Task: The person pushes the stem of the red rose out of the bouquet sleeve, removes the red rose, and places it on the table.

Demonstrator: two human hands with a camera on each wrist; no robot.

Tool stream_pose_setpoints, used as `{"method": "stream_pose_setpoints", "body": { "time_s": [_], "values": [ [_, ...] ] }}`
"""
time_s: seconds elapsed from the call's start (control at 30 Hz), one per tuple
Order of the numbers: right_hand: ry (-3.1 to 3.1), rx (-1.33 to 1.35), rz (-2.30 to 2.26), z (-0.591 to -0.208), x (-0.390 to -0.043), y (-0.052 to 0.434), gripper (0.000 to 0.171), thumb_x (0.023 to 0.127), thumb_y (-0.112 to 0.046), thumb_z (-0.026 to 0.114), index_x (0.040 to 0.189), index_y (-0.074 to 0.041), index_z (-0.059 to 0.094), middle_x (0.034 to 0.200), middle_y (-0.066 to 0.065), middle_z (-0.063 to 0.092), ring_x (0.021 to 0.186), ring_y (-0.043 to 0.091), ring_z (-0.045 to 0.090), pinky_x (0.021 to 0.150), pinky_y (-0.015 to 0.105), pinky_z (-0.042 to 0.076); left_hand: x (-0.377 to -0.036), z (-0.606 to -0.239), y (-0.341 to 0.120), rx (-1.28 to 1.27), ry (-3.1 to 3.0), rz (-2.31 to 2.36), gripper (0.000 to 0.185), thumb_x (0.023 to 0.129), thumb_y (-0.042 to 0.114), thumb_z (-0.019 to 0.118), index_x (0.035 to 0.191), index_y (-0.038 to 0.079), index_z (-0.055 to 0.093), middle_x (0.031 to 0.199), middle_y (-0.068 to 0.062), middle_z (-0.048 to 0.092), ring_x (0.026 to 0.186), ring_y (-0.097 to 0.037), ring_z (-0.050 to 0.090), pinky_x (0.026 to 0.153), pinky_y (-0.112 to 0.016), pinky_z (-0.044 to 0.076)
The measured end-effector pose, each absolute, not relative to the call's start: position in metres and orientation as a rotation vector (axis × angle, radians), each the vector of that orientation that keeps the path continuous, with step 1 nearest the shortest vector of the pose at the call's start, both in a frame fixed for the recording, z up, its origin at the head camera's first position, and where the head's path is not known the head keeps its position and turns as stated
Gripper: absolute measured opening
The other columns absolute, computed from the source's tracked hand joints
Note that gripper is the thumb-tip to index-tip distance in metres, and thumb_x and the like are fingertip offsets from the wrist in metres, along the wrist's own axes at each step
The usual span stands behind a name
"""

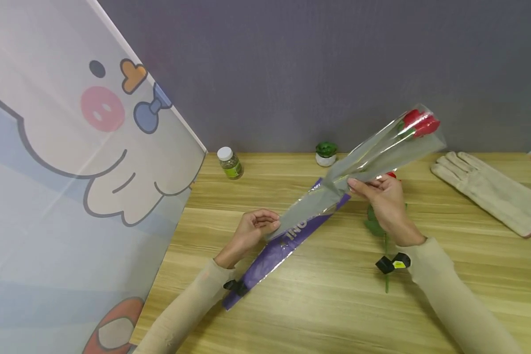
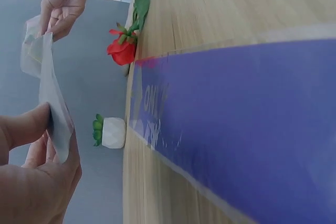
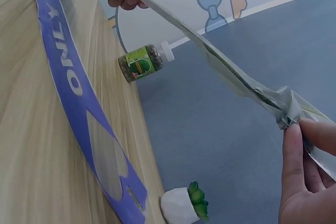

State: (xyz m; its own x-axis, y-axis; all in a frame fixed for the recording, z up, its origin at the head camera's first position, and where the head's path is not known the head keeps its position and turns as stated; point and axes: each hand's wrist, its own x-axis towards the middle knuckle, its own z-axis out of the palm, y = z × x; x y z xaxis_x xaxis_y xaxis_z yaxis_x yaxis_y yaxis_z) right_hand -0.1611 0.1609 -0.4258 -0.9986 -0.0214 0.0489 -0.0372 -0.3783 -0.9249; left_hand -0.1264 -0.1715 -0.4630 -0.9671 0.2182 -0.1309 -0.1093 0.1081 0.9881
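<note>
- Holding a clear plastic flower sleeve (image 1: 371, 155) above the light wooden table (image 1: 327, 305), both hands keep it slanted, low at the near left and high at the far right.
- The left hand (image 1: 252, 228) pinches the sleeve's narrow lower end between thumb and curled fingers; the left wrist view shows the film caught against the thumb.
- The right hand (image 1: 382, 196) grips the sleeve about halfway up, fingers curled round a crumpled fold of the film, as the right wrist view shows.
- A red artificial rose (image 1: 420, 123) sits inside the raised far end of the sleeve.
- A second sleeve, flat, purple with white lettering (image 1: 283, 246), lies on the table under the held one, running from near left to far right.
- Another red rose on a green stem (image 2: 123, 48) lies on the table below the right hand.
- At the far edge stand a small white-capped bottle with a green label (image 1: 230, 162) and a little green plant in a white pot (image 1: 325, 153).
- A pale fabric glove (image 1: 491, 189) lies at the far right.
</note>
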Motion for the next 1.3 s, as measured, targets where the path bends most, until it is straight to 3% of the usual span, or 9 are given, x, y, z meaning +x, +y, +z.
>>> {"method": "stream_pose_setpoints", "body": {
  "time_s": [0.53,0.77,1.07,1.3],
  "values": [
    [-1.826,0.001,2.541,-0.419,-0.161,0.176,0.013,0.093,-0.006,0.077,0.101,-0.007,0.067,0.088,-0.005,0.079,0.081,0.007,0.073,0.074,0.017,0.059,-0.13,-0.464,-0.177,0.146,2.221,1.86,0.019,0.092,-0.005,0.072,0.11,-0.011,0.069,0.095,-0.004,0.076,0.083,-0.006,0.071,0.079,-0.019,0.058],
    [-1.693,0.073,2.602,-0.42,-0.161,0.176,0.01,0.095,0.004,0.071,0.095,-0.004,0.066,0.083,-0.001,0.077,0.077,0.009,0.072,0.074,0.019,0.06,-0.132,-0.461,-0.176,0.251,2.211,1.755,0.023,0.091,0.0,0.076,0.112,-0.007,0.07,0.1,-0.008,0.076,0.086,-0.009,0.07,0.079,-0.022,0.058],
    [-1.816,0.104,2.52,-0.42,-0.159,0.174,0.015,0.095,-0.001,0.073,0.109,-0.007,0.072,0.099,-0.005,0.081,0.087,0.006,0.076,0.079,0.019,0.06,-0.137,-0.451,-0.164,0.442,2.283,1.633,0.02,0.092,0.008,0.079,0.11,0.001,0.075,0.102,-0.018,0.076,0.08,-0.009,0.07,0.073,-0.024,0.059],
    [-1.732,0.175,2.548,-0.419,-0.159,0.172,0.022,0.095,0.006,0.069,0.113,-0.006,0.07,0.101,-0.003,0.081,0.089,0.007,0.077,0.078,0.019,0.061,-0.138,-0.45,-0.157,0.442,2.253,1.609,0.021,0.09,0.009,0.081,0.109,0.0,0.076,0.098,-0.015,0.076,0.076,-0.008,0.069,0.068,-0.022,0.057]
  ]
}}
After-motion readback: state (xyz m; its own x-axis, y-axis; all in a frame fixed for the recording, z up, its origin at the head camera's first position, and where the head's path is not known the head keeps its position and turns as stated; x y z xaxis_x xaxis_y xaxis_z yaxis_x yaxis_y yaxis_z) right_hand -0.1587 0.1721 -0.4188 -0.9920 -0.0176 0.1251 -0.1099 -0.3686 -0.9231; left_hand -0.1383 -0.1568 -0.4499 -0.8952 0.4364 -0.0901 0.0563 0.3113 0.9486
